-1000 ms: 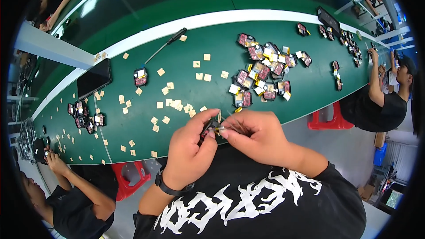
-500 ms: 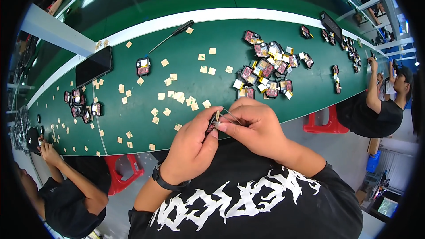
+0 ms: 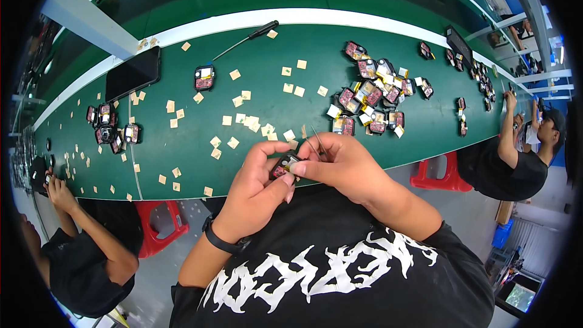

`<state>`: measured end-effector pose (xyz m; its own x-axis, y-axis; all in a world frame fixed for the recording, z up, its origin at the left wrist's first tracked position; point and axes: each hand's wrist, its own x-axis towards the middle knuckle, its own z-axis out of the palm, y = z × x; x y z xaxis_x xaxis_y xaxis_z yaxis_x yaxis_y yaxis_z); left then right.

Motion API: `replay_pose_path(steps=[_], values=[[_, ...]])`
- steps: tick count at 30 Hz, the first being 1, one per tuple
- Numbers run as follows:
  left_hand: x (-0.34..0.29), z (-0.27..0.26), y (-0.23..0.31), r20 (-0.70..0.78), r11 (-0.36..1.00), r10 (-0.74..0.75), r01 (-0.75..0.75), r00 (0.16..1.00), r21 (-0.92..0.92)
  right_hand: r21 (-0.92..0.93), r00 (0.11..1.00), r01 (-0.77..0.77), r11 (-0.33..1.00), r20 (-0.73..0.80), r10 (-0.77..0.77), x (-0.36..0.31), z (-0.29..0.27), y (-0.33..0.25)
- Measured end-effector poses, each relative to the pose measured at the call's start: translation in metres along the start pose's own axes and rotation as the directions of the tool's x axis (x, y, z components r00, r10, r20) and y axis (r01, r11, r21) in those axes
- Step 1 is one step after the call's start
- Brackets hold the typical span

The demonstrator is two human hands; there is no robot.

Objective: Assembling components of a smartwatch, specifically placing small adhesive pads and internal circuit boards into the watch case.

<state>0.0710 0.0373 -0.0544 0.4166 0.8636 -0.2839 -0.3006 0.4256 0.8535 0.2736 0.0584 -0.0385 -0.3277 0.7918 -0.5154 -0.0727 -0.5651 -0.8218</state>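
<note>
Above the near edge of the green table, my left hand (image 3: 246, 191) is closed around a small open black watch-like case (image 3: 280, 167) with a reddish circuit board inside. My right hand (image 3: 352, 167) has a pair of thin metal tweezers (image 3: 317, 140) between its fingers, prongs pointing up and away. Its thumb and fingertip press at the case's right side, on a small pale part that they mostly cover. Right of centre on the table lies a heap of similar open cases (image 3: 368, 92), with white and yellow pieces among them.
Tan square pieces (image 3: 251, 121) are scattered left of centre. A screwdriver (image 3: 249, 40) lies near the far edge, near a single case (image 3: 204, 77). At left are a black tablet-like panel (image 3: 133, 75) and several cases (image 3: 105, 135). Co-workers sit on both sides by red stools (image 3: 434, 173).
My hands have come slightly lower, and the case has turned so its open face shows. The tweezers now point upward instead of across the case. The view has shifted a little.
</note>
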Motion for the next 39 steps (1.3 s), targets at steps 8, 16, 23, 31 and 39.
replay_pose_path(steps=[8, 16, 23, 31, 39], values=[[-0.006, -0.007, -0.003, -0.107, 0.998, -0.035, 0.041, 0.994, 0.047, -0.013, 1.000, -0.001, 1.000, 0.000, 0.001, -0.001, 0.005, 0.003], [-0.011, -0.008, 0.018, -0.023, 0.997, -0.055, 0.056, 0.998, 0.056, -0.055, 0.999, 0.045, 0.997, -0.004, -0.045, -0.007, 0.001, -0.001], [-0.017, -0.016, 0.026, -0.031, 0.992, -0.010, 0.013, 0.999, 0.127, -0.221, 0.965, 0.209, 0.953, -0.111, -0.238, -0.020, -0.018, -0.010], [-0.037, -0.107, 0.025, -0.535, 0.750, 0.519, -0.055, 0.666, 0.659, -0.767, 0.165, -0.541, 0.345, -0.499, -0.851, -0.097, -0.245, 0.052], [-0.063, -0.192, 0.031, -0.547, 0.509, 0.708, 0.213, 0.448, 0.834, -0.749, 0.183, -0.476, 0.461, -0.598, -0.781, -0.090, -0.273, 0.060]])
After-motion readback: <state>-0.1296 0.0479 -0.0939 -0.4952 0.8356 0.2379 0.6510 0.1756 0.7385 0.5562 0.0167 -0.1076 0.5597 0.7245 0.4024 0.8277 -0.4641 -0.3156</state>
